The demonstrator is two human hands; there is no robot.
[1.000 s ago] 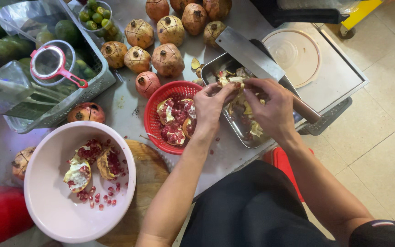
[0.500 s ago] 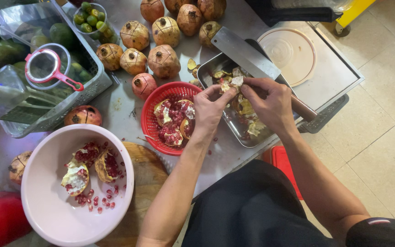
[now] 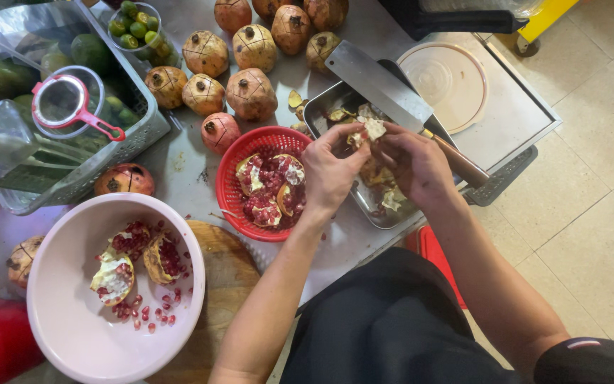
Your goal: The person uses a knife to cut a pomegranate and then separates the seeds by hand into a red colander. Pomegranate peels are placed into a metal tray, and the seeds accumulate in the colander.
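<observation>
Progress is partial: both hands, left hand (image 3: 330, 174) and right hand (image 3: 412, 162), pinch one pale pomegranate fragment (image 3: 372, 129) over the steel tray of peelings (image 3: 319, 114). Broken seeded pieces fill the red plastic basket (image 3: 230, 203) to its left and the near-left pink bowl (image 3: 72, 334). Far whole brown pomegranates (image 3: 251, 94) remain uncut.

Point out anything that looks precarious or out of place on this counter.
The cleaver lies across the metal tray's rim, blade unsupported, close to both hands picking at a pomegranate piece. The red-rimmed strainer sits tilted atop a basket.
</observation>
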